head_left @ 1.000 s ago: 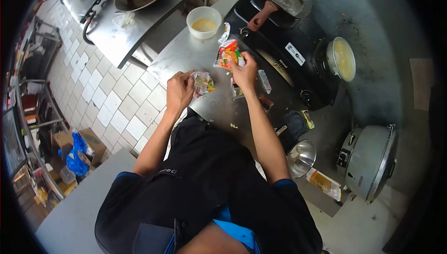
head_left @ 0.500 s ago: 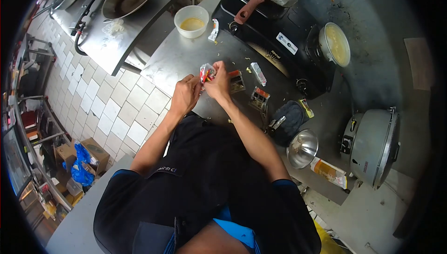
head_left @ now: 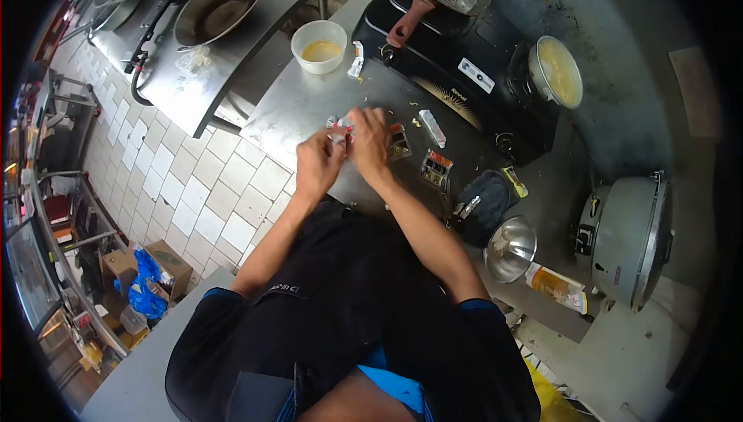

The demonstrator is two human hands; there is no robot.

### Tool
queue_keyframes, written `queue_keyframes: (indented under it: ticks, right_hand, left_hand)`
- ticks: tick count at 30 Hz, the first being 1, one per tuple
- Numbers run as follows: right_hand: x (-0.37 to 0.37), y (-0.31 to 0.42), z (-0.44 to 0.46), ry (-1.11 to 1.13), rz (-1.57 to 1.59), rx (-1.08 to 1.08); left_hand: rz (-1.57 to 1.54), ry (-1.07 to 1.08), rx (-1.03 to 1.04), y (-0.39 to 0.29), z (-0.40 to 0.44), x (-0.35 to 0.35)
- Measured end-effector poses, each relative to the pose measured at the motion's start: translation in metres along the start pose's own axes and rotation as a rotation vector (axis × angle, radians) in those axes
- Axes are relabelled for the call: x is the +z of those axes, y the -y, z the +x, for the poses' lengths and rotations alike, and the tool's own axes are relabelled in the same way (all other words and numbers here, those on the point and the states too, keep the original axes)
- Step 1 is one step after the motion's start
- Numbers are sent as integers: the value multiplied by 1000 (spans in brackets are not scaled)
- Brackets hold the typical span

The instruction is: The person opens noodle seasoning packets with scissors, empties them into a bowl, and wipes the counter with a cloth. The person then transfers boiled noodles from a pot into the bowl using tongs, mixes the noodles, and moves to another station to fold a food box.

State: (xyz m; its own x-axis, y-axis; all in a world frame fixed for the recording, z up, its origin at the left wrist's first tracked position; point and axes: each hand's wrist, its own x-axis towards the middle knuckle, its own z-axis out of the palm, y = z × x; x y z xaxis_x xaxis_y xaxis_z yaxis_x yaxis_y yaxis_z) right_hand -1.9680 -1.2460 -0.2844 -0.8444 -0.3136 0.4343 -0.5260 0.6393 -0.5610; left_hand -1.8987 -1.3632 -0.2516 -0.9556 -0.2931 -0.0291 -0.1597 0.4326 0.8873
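Wrapper [head_left: 338,133], crumpled: lies between both hands, above the steel table [head_left: 290,104]. Left hand [head_left: 319,160] has fingers curled, seemingly pinching the near side; right hand [head_left: 371,142] has fingers bent over the opposite side, tips partly hidden. Judgement: keep both grips close and press the folds evenly, so loose bits stay inside.

Surroundings, by size: black stove [head_left: 495,104], well right of the fingers; white tub [head_left: 329,33], beyond the fingertips; clear packet [head_left: 399,143], just beside the right fingers, likely to hamper sideways movement; pale crumbs [head_left: 416,123], past it.
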Motion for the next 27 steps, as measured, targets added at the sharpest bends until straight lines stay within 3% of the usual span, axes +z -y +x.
queue_keyframes:
  ticks: [1, 3, 4, 6, 9, 12, 15, 17, 19, 23, 27]
  right_hand:
    - [-2, -6, -1, 1, 1, 6]
    - [-2, -14, -1, 21, 191, 125]
    - [-7, -13, -3, 100, 176, 102]
    - [-6, -6, -6, 92, 154, 51]
    - [-7, -8, -2, 84, 120, -4]
    - [-8, -13, 0, 105, 177, 150]
    - [-17, -11, -2, 181, 372, 139]
    - [-23, -25, -4, 410, 1019, 400]
    - [-23, -28, -8, 389, 998, 369]
    - [-15, -33, -7, 297, 994, 336]
    - [-14, -23, 2, 246, 642, 430]
  left_hand:
    - [56, -94, -19, -3, 5, -2]
    - [-352, -107, -153, -3, 9, 1]
    - [-353, -111, -158, -2, 11, 3]
    - [-407, 14, -108, 1, 10, 10]
    - [-165, 19, 51, -1, -1, 18]
    - [-100, 5, 103, -8, 0, 18]
    - [-162, -48, 59, 7, 6, 18]
    - [-223, -71, 51, 6, 12, 12]
    - [-365, 32, -1, 2, 11, 5]
    - [-362, 242, 26, -8, 14, 0]
    - [-148, 304, 143, -29, 4, -3]
